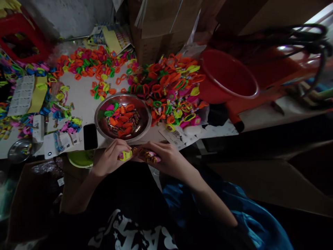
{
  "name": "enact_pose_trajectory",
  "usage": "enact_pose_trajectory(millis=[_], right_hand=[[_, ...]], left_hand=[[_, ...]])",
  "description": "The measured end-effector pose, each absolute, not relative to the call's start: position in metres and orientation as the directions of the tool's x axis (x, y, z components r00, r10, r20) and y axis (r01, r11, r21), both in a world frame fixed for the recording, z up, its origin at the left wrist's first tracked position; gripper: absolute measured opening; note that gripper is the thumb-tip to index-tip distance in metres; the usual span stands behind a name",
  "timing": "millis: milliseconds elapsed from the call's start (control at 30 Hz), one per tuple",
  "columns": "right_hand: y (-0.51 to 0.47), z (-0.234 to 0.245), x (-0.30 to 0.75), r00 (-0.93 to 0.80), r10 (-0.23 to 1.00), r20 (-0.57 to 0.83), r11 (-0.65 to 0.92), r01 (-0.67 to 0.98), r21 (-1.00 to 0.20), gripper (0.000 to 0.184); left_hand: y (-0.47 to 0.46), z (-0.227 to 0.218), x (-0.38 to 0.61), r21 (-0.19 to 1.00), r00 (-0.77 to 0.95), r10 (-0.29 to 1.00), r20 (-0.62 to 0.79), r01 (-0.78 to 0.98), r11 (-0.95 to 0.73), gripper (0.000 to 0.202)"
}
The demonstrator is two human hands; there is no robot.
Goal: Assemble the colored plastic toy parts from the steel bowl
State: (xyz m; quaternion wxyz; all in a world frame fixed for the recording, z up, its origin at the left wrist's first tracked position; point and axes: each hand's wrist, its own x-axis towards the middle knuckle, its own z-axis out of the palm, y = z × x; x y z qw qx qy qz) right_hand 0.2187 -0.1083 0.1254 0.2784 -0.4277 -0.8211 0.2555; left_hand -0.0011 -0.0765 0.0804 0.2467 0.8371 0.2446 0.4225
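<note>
My left hand (pixel 111 158) is closed around a small yellow plastic piece (pixel 126 155) with a pink spot at its end. Several pink-and-yellow wrapped candy rolls (pixel 153 158) stick out of the closed fingers of my right hand (pixel 170 158). The two hands almost meet at the table's front edge, and whatever lies between their fingertips is too dim to make out. Just beyond them stands a steel bowl (pixel 148 126) with orange, green and pink plastic toy watches (pixel 125 118) and small wrapped rolls in it.
A heap of bright toy watches (pixel 169 86) lies right of the bowl, beside a red bucket (pixel 229 76). A black phone (pixel 90 136) lies left of the bowl. Cardboard boxes (pixel 161 34) stand behind. A green basin (pixel 80 159) sits below the table edge.
</note>
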Motion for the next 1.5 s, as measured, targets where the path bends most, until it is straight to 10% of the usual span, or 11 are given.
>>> enact_pose_trajectory(millis=[333,633,933,1500], right_hand=[[-0.109,0.132,0.214,-0.537,0.829,0.155,0.471,0.522,-0.711,0.016],[-0.113,0.143,0.212,-0.505,0.828,0.243,0.514,0.512,-0.688,0.019],[-0.111,0.152,0.210,-0.648,0.739,0.183,0.621,0.551,-0.557,0.024],[-0.102,0.145,0.223,-0.721,0.674,0.160,0.643,0.467,-0.607,0.024]], left_hand=[[-0.079,0.077,-0.008,0.548,0.564,0.527,0.636,0.152,-0.823,0.029],[-0.083,0.066,0.012,0.651,0.150,0.636,0.757,-0.087,-0.754,0.047],[-0.085,0.063,0.001,0.596,0.325,0.646,0.690,0.252,-0.763,0.037],[-0.080,0.085,0.001,0.272,0.711,0.400,0.579,0.295,-0.916,0.005]])
